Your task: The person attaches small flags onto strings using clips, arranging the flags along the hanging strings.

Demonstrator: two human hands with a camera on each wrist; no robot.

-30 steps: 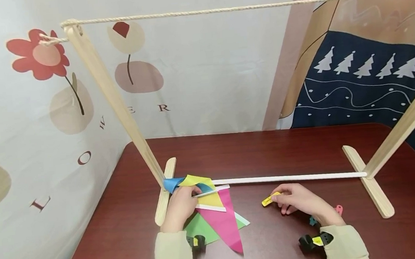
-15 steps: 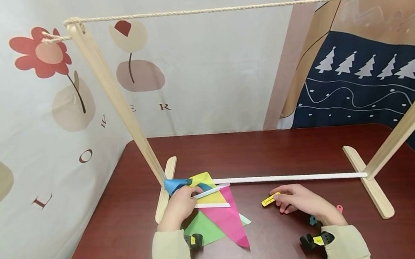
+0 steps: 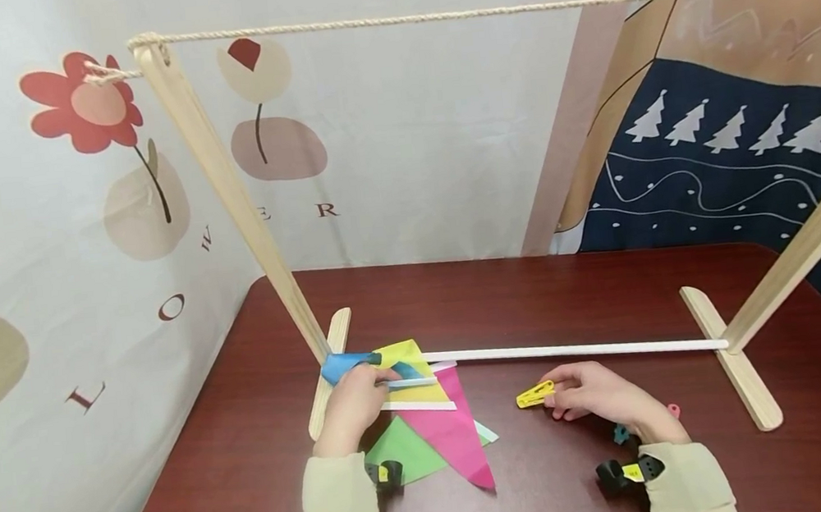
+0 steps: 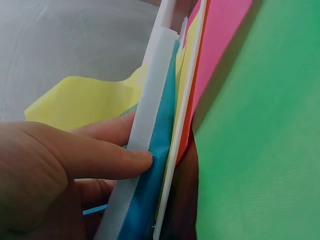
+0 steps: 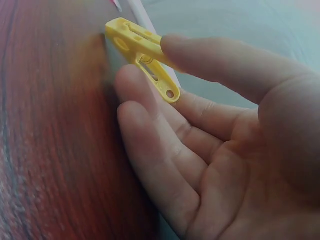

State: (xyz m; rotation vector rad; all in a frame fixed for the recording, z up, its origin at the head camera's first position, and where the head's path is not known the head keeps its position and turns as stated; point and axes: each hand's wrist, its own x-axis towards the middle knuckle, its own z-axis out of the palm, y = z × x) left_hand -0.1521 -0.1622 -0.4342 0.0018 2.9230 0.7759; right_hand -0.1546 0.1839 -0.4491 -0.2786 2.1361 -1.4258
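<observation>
My left hand (image 3: pixel 354 401) pinches the white top band of a blue pennant (image 4: pixel 162 125) between thumb and fingers. Part of the blue cloth curls back beside the hand in the head view. Beneath it lie a yellow pennant (image 3: pixel 402 353), a pink pennant (image 3: pixel 453 429) and a green pennant (image 3: pixel 403 454), overlapping on the table. To the right, my right hand (image 3: pixel 595 395) pinches a yellow clothespin (image 3: pixel 534 395) by its handle end. In the right wrist view the clothespin (image 5: pixel 120 30) points away from the fingers, its two legs spread at the handles.
A wooden frame surrounds the work: left post (image 3: pixel 225 183), right post (image 3: pixel 803 243) and a white rod (image 3: pixel 575 349) low between them. A taut rope (image 3: pixel 388 20) runs across the top. A teal clip (image 3: pixel 620 434) and a pink clip (image 3: pixel 674 410) lie by my right wrist.
The blue pennant's white band has turned to lie nearly level in my left hand. The yellow and pink pennants have shifted slightly. The clothespin has rolled in my right fingers, showing its side.
</observation>
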